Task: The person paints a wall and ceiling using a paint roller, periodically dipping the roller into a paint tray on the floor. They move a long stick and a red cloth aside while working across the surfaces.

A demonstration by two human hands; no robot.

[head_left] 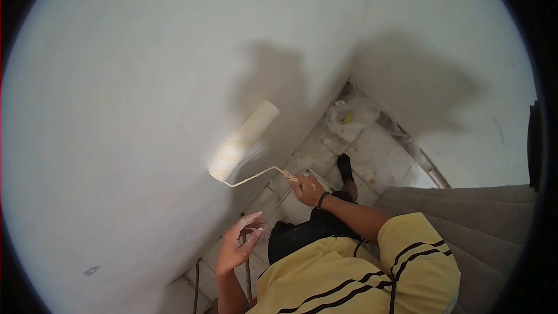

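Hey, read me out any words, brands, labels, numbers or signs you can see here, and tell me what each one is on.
None: no readable text anywhere in view.
Paint roller in the right hand: no lettering visible.
Yellow shirt: dark stripes only, no words showing.
Yellow-green scrap on the floor: too small to tell whether it bears print.

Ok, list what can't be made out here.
- Grip of the roller: head view, mostly covered by the right hand.
- Upholstery: head view, cut off by the picture's dark right edge.
- Dark object: head view, same edge.
- Corner litter: head view, too small to name.
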